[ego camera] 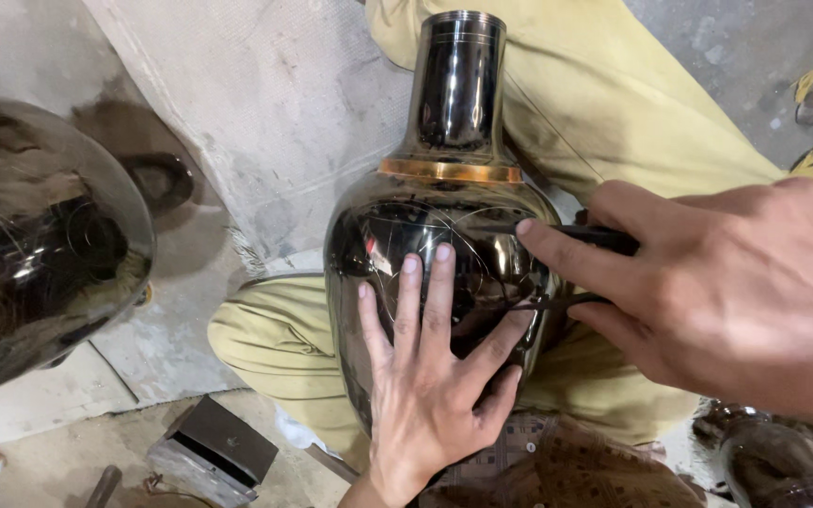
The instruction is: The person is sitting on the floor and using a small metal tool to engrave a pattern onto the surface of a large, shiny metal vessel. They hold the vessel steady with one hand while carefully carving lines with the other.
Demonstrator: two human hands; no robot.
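1. Polished dark metal forms one bulbous, long-necked vase with a copper neck band, lying across the person's khaki-trousered lap.
2. The left hand presses flat on its belly, fingers spread wide.
3. The right hand pinches one slim black engraving tool against the scratched surface.
4. A second glossy dark vessel sits left.

Open floor lies beyond the dark vase, on its left side. A large shiny vessel blocks the far left, a small metal block sits near the left hand, and the legs hem the vase's right.
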